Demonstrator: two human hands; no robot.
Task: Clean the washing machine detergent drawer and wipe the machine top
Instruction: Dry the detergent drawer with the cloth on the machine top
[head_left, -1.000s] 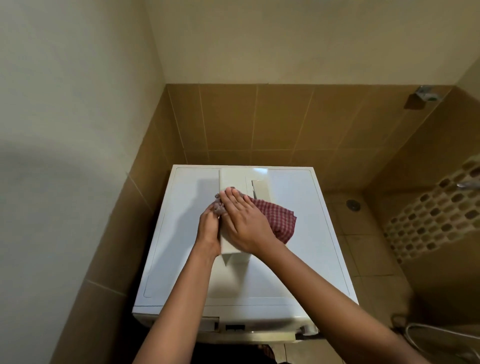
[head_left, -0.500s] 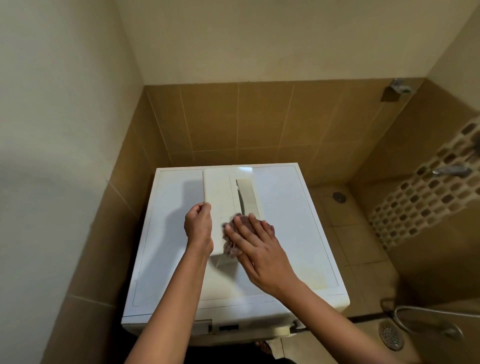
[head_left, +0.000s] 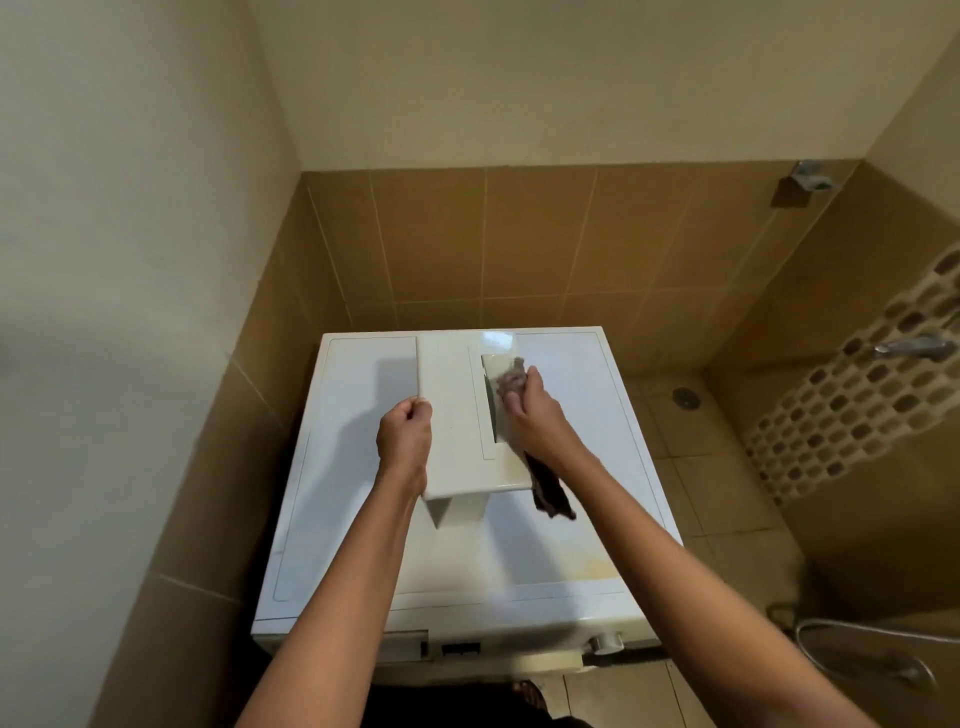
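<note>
Brown wall tiles close round a white washing machine, whose top carries the pulled-out detergent drawer. The left hand grips the drawer's left edge, steadying it. The right hand clutches a checked cloth, bunched against the right-side compartment. Drawer cleaning looks underway; next probably come the remaining recesses, then the top.

No text, label, brand or number can be read on the washer, drawer or walls.
</note>
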